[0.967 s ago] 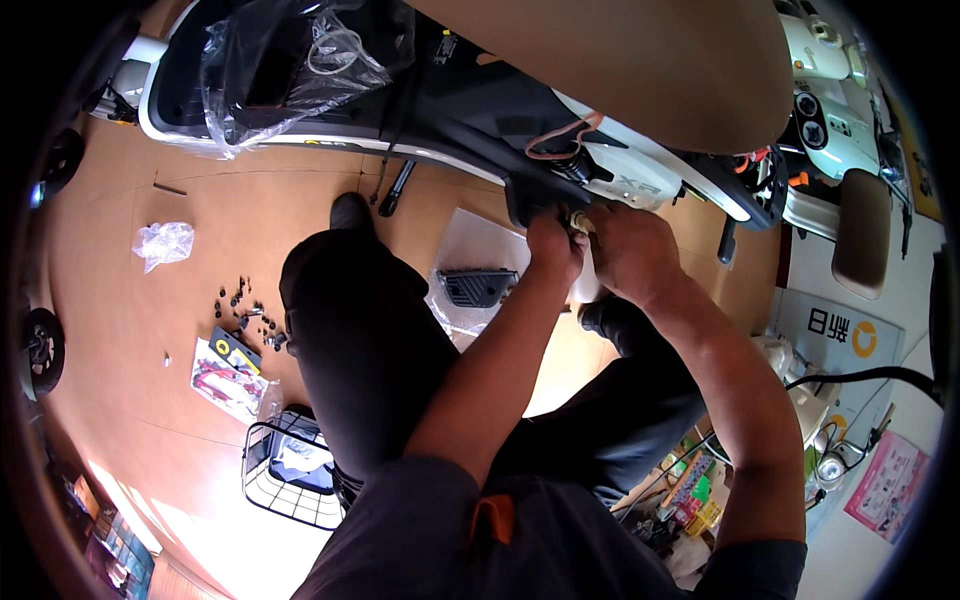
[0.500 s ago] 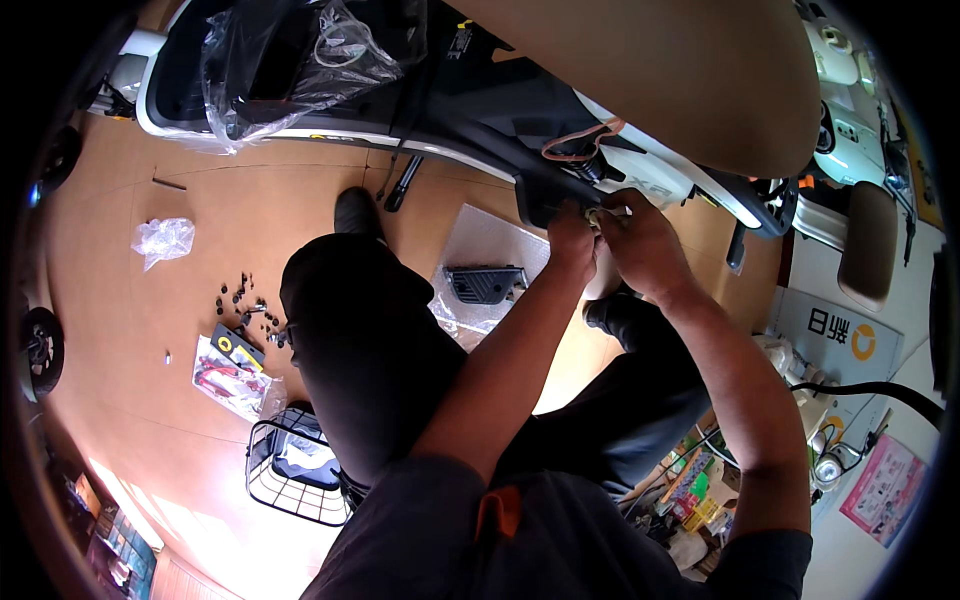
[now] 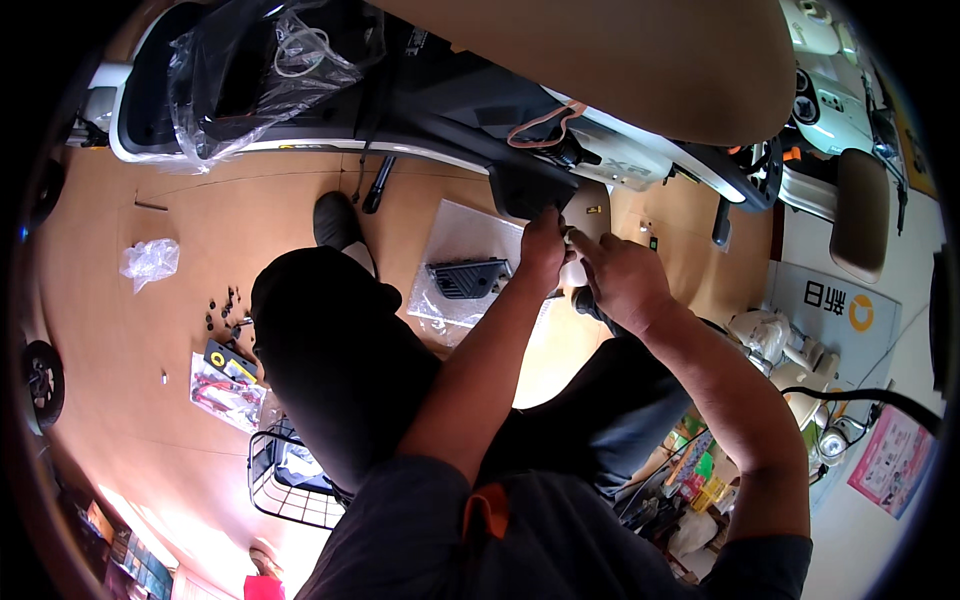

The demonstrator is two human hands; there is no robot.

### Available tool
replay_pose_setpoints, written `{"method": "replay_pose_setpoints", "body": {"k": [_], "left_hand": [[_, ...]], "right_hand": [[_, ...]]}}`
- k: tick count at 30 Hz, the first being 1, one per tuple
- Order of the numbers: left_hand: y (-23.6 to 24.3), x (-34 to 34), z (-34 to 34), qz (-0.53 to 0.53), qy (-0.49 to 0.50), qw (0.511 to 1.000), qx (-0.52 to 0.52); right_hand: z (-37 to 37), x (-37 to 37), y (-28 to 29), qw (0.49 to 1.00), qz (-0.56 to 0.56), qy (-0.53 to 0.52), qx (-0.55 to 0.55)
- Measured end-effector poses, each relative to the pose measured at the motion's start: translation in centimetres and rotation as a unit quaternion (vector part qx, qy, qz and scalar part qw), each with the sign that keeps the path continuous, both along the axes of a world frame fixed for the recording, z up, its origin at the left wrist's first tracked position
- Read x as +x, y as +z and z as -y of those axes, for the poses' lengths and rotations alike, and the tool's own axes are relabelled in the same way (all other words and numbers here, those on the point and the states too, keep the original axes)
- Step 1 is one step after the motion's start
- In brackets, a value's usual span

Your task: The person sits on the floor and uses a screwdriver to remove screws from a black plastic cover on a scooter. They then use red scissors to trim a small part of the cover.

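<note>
I have both hands close together beneath a black plastic panel [image 3: 525, 185] on the side of a white and black scooter [image 3: 640, 160] with a wide brown seat [image 3: 600, 60]. My left hand [image 3: 543, 248] is closed at the panel's lower edge, round something too small to make out. My right hand [image 3: 622, 280] is beside it, fingers curled in at a small pale piece [image 3: 568, 238] that I cannot identify. A black ribbed plastic part [image 3: 465, 278] lies on a clear plastic sheet [image 3: 445, 225] below the hands, between my legs.
Loose black hardware [image 3: 225, 315], a bagged parts packet [image 3: 225, 395] and crumpled plastic [image 3: 150, 260] lie on the left floor [image 3: 130, 340], near a wire basket [image 3: 290, 500]. A shoe [image 3: 265, 562] beside red cloth shows at the bottom. Cluttered items [image 3: 700, 480] and more scooter parts [image 3: 835, 130] stand right.
My right hand has moved down and left; my left hand has shifted slightly left. The view has shifted, and a shoe and red cloth have appeared at the bottom left.
</note>
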State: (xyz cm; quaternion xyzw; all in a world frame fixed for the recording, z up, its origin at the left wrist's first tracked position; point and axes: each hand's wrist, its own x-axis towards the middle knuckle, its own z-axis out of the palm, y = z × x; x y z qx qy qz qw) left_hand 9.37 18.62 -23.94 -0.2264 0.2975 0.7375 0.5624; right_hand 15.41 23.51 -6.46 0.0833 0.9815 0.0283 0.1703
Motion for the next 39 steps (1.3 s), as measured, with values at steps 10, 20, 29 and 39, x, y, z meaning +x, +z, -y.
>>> {"method": "replay_pose_setpoints", "body": {"k": [10, 20, 29, 39], "left_hand": [[0.8, -1.7, -2.2, 0.036, -0.020, 0.998, -0.047], [-0.7, -3.2, -2.3, 0.079, 0.050, 0.995, 0.040], [-8.2, -3.5, 3.2, -0.026, 0.006, 0.981, -0.192], [-9.4, -2.1, 0.4, -0.115, -0.049, 0.986, -0.110]], "right_hand": [[-1.4, -2.7, -0.4, 0.934, -0.112, -0.284, -0.188], [-2.3, -7.8, 1.7, 0.950, -0.088, -0.251, -0.164], [-6.1, -4.7, 0.8, 0.937, -0.062, -0.209, -0.273], [-1.1, -1.4, -2.0, 0.953, -0.230, -0.107, -0.162]]}}
